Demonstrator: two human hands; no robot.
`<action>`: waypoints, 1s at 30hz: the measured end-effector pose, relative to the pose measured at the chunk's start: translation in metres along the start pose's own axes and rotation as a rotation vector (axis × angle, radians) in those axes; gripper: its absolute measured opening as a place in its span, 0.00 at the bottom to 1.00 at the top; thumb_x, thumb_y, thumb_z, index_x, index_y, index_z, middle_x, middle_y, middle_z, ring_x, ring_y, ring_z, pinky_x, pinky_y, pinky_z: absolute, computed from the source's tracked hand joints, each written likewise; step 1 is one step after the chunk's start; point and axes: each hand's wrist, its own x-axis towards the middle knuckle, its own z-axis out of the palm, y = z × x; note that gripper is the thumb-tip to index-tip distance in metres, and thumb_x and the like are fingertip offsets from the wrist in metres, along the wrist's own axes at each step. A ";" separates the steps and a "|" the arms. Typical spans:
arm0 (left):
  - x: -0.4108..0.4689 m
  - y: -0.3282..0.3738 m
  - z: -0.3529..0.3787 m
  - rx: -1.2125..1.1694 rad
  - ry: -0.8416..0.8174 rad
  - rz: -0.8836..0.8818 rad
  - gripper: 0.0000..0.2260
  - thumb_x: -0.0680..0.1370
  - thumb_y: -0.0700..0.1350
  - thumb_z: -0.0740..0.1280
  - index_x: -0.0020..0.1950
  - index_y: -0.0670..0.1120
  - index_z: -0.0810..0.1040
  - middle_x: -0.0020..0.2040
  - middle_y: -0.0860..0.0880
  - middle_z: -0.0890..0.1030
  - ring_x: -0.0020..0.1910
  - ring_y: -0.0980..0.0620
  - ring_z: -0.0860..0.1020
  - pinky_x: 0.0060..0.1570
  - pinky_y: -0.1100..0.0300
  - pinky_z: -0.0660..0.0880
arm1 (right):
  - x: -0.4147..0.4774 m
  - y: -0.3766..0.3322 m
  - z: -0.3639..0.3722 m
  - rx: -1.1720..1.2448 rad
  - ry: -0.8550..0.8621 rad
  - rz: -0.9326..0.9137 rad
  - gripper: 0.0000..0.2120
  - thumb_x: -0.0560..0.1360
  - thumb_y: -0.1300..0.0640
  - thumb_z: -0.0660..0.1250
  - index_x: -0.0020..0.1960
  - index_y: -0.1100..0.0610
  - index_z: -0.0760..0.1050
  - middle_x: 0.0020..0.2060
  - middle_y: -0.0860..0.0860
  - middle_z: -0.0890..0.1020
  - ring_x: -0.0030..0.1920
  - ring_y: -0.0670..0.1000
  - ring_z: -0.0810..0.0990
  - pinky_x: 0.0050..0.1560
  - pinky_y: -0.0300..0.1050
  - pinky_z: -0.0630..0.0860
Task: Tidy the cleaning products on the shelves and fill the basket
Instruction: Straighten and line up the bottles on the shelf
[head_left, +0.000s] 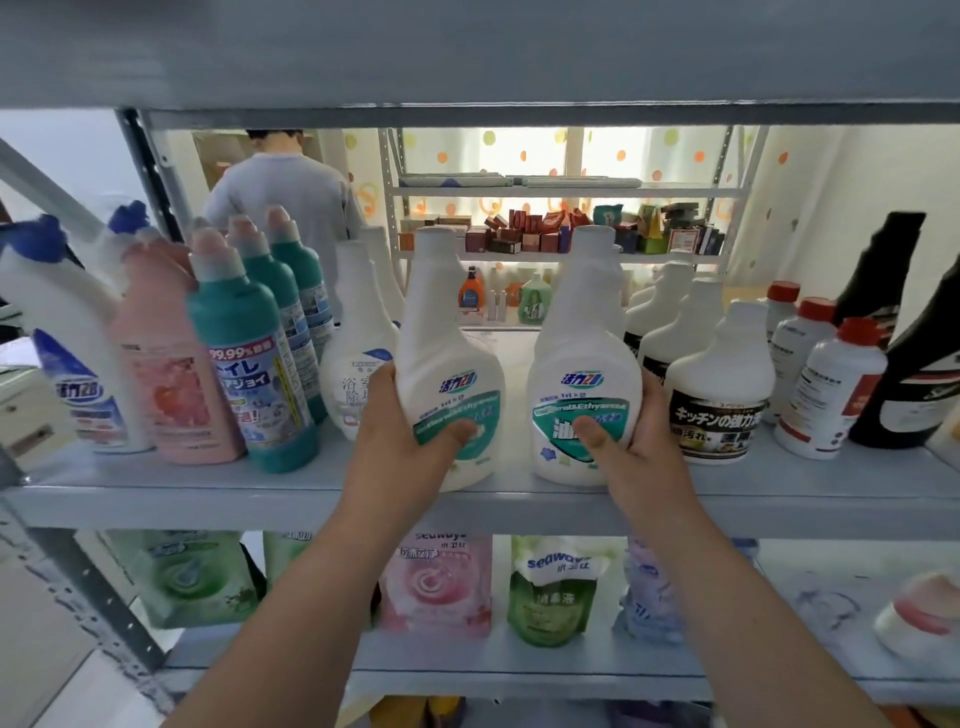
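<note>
Left hand (410, 421) clamped on left white bottle (449, 358), right hand (641, 434) on right white bottle (584, 358); advise keeping both upright, labels forward, bases on shelf (519, 506)

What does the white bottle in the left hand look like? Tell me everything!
The white bottle looks like smooth plastic, with a tall narrow neck and a wide round body. Its label is teal with a blue logo above. It is upright at the front edge of the shelf. The left hand grips its left side, thumb pressed on the label. A twin bottle, held by the right hand, stands beside it with a gap between.
</note>
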 end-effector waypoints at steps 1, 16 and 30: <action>-0.001 -0.002 -0.007 -0.003 0.006 0.005 0.25 0.73 0.45 0.77 0.61 0.58 0.65 0.51 0.62 0.78 0.48 0.63 0.79 0.36 0.70 0.76 | 0.002 -0.002 0.003 -0.066 -0.012 -0.017 0.26 0.76 0.58 0.75 0.64 0.37 0.68 0.62 0.48 0.80 0.58 0.40 0.80 0.58 0.42 0.81; 0.015 -0.033 -0.049 0.041 -0.147 0.017 0.30 0.66 0.42 0.83 0.57 0.59 0.70 0.52 0.60 0.81 0.47 0.71 0.79 0.40 0.77 0.73 | 0.029 -0.069 0.053 -1.401 -0.217 -0.408 0.55 0.71 0.48 0.78 0.82 0.40 0.41 0.74 0.61 0.58 0.72 0.62 0.65 0.70 0.59 0.70; 0.022 -0.055 -0.050 -0.004 -0.132 -0.003 0.30 0.67 0.42 0.82 0.63 0.53 0.72 0.52 0.58 0.84 0.48 0.64 0.82 0.43 0.73 0.77 | 0.105 -0.036 0.108 -1.409 -0.155 -0.449 0.52 0.68 0.51 0.81 0.79 0.42 0.50 0.70 0.61 0.65 0.73 0.64 0.65 0.71 0.64 0.68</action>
